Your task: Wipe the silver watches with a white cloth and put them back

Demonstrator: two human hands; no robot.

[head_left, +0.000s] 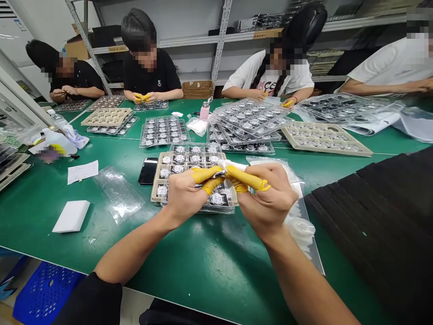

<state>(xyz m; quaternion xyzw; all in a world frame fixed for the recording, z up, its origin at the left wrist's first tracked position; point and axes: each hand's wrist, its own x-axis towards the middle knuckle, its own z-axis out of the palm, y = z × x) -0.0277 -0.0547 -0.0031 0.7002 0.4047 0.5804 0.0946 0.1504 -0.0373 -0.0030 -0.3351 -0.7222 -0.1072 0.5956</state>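
Where the two hands meet above the stacked trays, we see a small thin dark piece with a silvery edge (219, 173), held up nearly edge-on so that it shows as a narrow, glinting strip. Our left hand (186, 192) pinches it between thumb and fingertips. Our right hand (270, 194) pinches a soft white cloth (237, 165) close against the piece's right end. Yellow rubbery finger covers (248, 177), wrinkled and rolled at their rims, sheathe the pinching fingers of both hands.

Below lies a clear plastic tray with square compartments (216, 209), over a beige moulded tray (154, 192) on the green counter (189, 253). Its compartments bear round silver-white pieces on black squares.

Our fingertips cover most of the held piece, so we cannot make out its face, its full outline or any marking. Whether the cloth touches it, we cannot tell. The hands also hide the middle of the clear tray, and the right one covers part of a crumpled clear bag (286, 168). The ribbed black sheet (382, 216) runs out at the right edge, where a white-shirted co-worker (389, 58) is cut off too.
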